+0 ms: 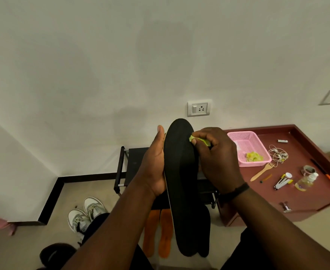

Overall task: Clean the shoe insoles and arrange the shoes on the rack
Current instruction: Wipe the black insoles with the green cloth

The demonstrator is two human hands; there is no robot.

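Black insole upright mid-air, over the shoe rack. My left hand grips its left edge; right hand pinches a green wipe against the toe end. Risk: hard rubbing flexes it out of grip. Red table edge close right; open floor left by white sneakers.

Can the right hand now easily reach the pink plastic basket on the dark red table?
Probably yes: the right hand, pinching a yellow-green cloth, is just left of the pink plastic basket, with nothing between them.
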